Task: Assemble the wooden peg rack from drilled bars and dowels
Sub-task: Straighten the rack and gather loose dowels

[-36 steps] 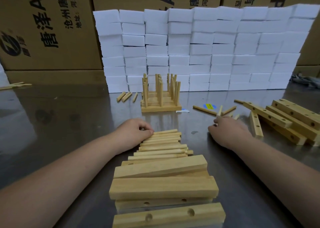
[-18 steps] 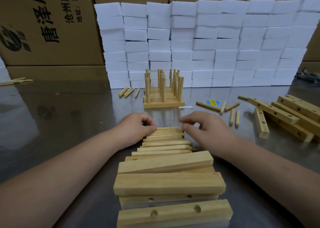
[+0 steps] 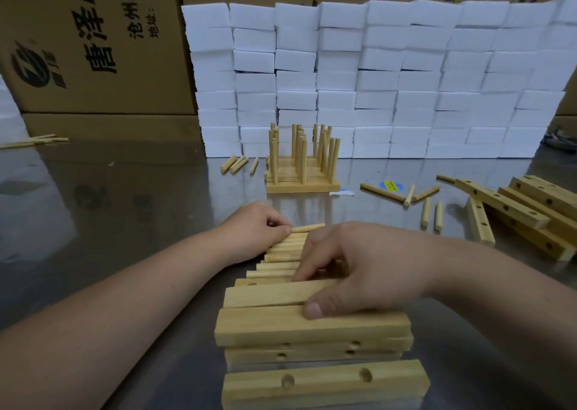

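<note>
Far left of the finished rack: stray dowels [image 3: 37,140] are seen at the foot of printed cartons [image 3: 93,50], on a steel table [image 3: 125,210].
Left hand [image 3: 253,231]: placed in front of the finished rack, fingers curled, tips set against the left ends of the row of dowels [image 3: 281,253]; whether any dowel is gripped cannot be told.
Finished rack [image 3: 302,188]: stood upright at centre back, pegs pointing up, with short dowels [image 3: 237,163] lying just left of it.
Tilted bar [image 3: 268,294]: laid in front of the finished rack, beyond a stack of drilled bars [image 3: 312,328] and touching it.
Right hand [image 3: 365,269]: spread over the tilted bar, which is pinched between a thumb at the near edge and bent fingers at the far edge.
Behind the finished rack: a wall of white foam blocks [image 3: 374,82] is piled.
Right of the finished rack: loose dowels [image 3: 406,192] are scattered by a blue sticker [image 3: 392,186].
Far right of the finished rack: a pile of drilled bars [image 3: 515,210] is heaped crosswise.
</note>
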{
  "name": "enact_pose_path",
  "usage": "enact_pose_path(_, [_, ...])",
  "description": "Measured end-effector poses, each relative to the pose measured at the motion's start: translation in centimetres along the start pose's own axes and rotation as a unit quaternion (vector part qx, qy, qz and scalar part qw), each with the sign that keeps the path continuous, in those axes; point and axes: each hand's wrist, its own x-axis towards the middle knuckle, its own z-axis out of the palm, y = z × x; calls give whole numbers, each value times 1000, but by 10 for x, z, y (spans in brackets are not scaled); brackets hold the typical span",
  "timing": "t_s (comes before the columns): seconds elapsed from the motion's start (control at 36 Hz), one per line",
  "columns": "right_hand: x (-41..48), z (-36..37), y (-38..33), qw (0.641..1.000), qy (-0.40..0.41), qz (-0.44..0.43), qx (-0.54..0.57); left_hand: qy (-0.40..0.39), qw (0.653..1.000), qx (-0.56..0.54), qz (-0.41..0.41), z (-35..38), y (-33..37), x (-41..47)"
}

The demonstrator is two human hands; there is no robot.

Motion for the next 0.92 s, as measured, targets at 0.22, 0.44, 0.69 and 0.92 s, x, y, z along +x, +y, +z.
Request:
enact_pose_path(0.22, [0, -1, -1, 1000, 2, -8, 8, 12, 1000, -5, -2, 0, -1, 0])
enact_pose_path(0.44, [0, 2, -1, 998, 45, -22, 23, 35, 999, -30, 11, 0, -3, -1])
enact_pose_path(0.69, [11, 3, 31, 879, 382, 49, 281, -6, 1000, -15, 13, 0, 2, -3])
enact_pose_path(0.92, [19, 12, 70, 774, 376, 226, 456, -6, 1000, -7, 11, -2, 5, -5])
